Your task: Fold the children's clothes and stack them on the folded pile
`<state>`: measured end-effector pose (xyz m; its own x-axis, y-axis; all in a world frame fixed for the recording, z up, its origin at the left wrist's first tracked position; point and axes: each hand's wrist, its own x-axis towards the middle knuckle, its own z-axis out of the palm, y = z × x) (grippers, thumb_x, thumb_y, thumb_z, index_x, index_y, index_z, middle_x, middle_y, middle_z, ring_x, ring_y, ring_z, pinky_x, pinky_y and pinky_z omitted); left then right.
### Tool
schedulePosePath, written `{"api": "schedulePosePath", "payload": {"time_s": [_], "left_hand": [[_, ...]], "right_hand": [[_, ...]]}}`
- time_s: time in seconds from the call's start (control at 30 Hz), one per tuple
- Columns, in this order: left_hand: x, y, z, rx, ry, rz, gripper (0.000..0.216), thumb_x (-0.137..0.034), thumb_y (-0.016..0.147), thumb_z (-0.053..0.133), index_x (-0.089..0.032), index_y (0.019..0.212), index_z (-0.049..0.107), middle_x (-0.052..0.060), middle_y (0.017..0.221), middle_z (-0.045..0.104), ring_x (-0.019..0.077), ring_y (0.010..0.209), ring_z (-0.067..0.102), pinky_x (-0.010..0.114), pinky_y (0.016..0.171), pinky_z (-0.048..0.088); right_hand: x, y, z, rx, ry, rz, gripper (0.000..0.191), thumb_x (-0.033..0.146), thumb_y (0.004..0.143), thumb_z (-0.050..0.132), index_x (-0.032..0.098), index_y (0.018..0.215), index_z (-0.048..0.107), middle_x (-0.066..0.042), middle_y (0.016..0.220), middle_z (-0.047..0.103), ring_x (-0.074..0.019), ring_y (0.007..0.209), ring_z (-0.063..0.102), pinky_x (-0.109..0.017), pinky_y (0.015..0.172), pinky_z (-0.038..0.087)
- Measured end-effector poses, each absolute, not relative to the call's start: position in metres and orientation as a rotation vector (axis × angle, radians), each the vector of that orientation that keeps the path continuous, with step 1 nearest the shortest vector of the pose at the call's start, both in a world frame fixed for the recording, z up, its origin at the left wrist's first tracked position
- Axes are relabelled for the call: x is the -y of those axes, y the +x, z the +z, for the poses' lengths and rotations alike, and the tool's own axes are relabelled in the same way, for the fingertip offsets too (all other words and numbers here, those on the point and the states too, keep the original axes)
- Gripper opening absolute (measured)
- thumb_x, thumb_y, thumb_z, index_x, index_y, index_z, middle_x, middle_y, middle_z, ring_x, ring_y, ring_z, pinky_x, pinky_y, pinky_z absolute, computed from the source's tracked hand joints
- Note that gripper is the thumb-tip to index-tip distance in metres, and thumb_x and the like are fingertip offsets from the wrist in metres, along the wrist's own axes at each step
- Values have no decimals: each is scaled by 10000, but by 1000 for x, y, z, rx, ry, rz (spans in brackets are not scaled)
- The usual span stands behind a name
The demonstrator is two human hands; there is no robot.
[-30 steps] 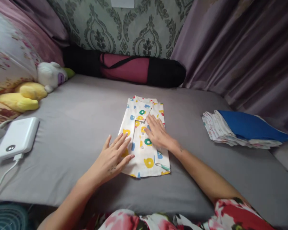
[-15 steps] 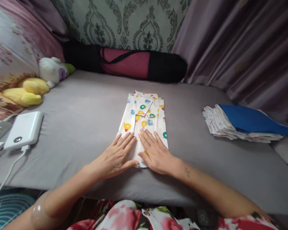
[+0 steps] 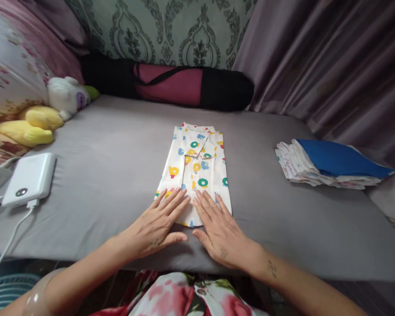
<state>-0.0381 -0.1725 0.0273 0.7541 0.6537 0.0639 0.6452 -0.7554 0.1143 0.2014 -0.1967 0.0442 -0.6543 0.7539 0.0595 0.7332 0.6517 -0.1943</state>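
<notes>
A small white shirt (image 3: 197, 166) printed with yellow, green and blue shapes lies folded into a narrow rectangle on the grey bed sheet (image 3: 112, 149), collar at the far end. My left hand (image 3: 158, 224) lies flat, fingers stretched out, on the shirt's near left corner. My right hand (image 3: 219, 228) lies flat beside it on the near right part of the hem. Both palms rest on the sheet just in front of the shirt. Neither hand holds anything.
A stack of folded clothes (image 3: 329, 164) with a blue piece on top sits at the right. A white power bank (image 3: 29, 180) with a cable lies at the left, near plush toys (image 3: 49, 114). A rolled pink and black bag (image 3: 184, 85) lies along the wall.
Both hands have slid along the shirt toward me, from its middle to its near hem, staying flat. The shirt keeps its folded shape.
</notes>
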Motion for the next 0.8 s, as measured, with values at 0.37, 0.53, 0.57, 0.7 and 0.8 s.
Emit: {"api": "schedulePosePath", "payload": {"time_s": [0.37, 0.53, 0.57, 0.7, 0.8], "left_hand": [[179, -37, 29, -958, 2870, 175, 726, -635, 888, 414, -253, 1489, 273, 120, 1555, 261, 324, 1432, 208, 518, 1148, 216], [178, -47, 32, -1060, 2815, 311, 454, -416, 957, 445, -189, 1350, 458, 144, 1443, 430, 280, 1345, 392, 437, 1077, 392], [178, -50, 32, -1086, 2803, 342, 422, -379, 961, 447, -180, 1334, 468, 148, 1421, 448, 272, 1316, 427, 423, 1057, 417], [174, -63, 33, -1164, 2780, 396, 355, -324, 959, 458, -195, 1285, 509, 135, 1358, 493, 256, 1208, 518, 403, 992, 479], [169, -71, 38, -1097, 2798, 386, 317, -295, 973, 428, -205, 1255, 540, 108, 1269, 572, 227, 1138, 561, 378, 955, 504]], "right_hand": [[209, 207, 29, 2716, -1322, 259, 601, 406, 967, 414, 175, 1502, 267, -133, 1580, 147, -337, 1447, 101, -590, 1136, 201], [208, 209, 42, 2753, -1277, 323, 526, 400, 977, 399, 255, 1478, 327, -88, 1574, 206, -331, 1443, 133, -609, 1127, 200], [207, 211, 45, 2757, -1265, 328, 513, 392, 982, 389, 254, 1473, 337, -81, 1570, 224, -319, 1442, 149, -594, 1131, 212], [200, 222, 51, 2706, -1294, 221, 507, 316, 996, 349, 137, 1470, 334, -107, 1536, 306, -261, 1437, 200, -518, 1158, 228], [198, 233, 47, 2645, -1355, 117, 509, 286, 987, 367, 60, 1443, 364, -145, 1506, 352, -246, 1428, 234, -472, 1162, 256]]}}
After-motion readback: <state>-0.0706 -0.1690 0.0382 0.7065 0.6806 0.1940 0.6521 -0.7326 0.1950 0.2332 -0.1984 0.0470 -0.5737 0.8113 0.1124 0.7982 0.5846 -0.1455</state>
